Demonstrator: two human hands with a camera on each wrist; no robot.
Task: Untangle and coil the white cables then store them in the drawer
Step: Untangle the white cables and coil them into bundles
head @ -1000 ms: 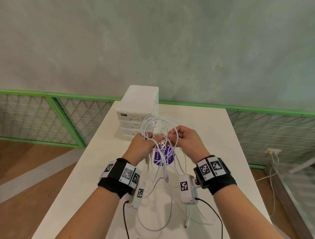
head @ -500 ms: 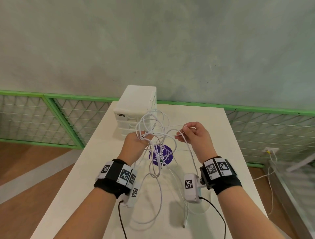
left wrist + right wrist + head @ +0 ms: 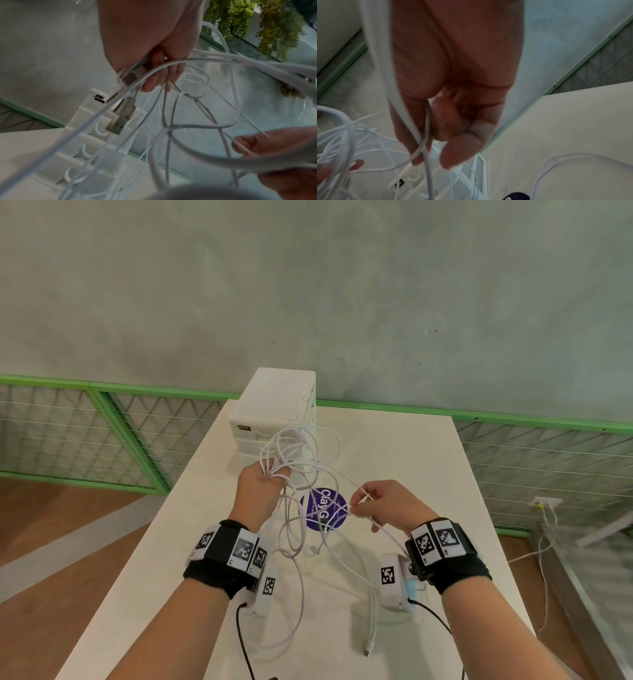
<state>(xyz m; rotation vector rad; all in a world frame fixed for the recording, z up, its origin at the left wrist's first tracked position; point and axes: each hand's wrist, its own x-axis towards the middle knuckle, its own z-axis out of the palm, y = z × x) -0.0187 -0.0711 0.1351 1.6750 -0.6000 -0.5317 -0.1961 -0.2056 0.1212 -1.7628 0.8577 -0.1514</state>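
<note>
A tangle of thin white cables (image 3: 301,474) hangs in the air between both hands above the white table (image 3: 411,460). My left hand (image 3: 263,484) grips a bunch of loops together with USB plugs (image 3: 122,116). My right hand (image 3: 373,505) pinches one strand (image 3: 426,143) and holds it out to the right of the bunch. Loose cable ends trail down onto the table, and one plug (image 3: 369,645) lies near the front edge. The white drawer unit (image 3: 274,412) stands at the table's far left, all drawers closed.
A round purple sticker (image 3: 323,508) marks the table under the cables. A green-framed wire fence (image 3: 102,433) runs behind the table below a grey wall. A wall socket with a cable (image 3: 544,505) sits low on the right.
My hands were close together in the tangle; they have drawn apart. The right hand moved right and down, pulling a strand out, while the left keeps its hold on the bunch.
</note>
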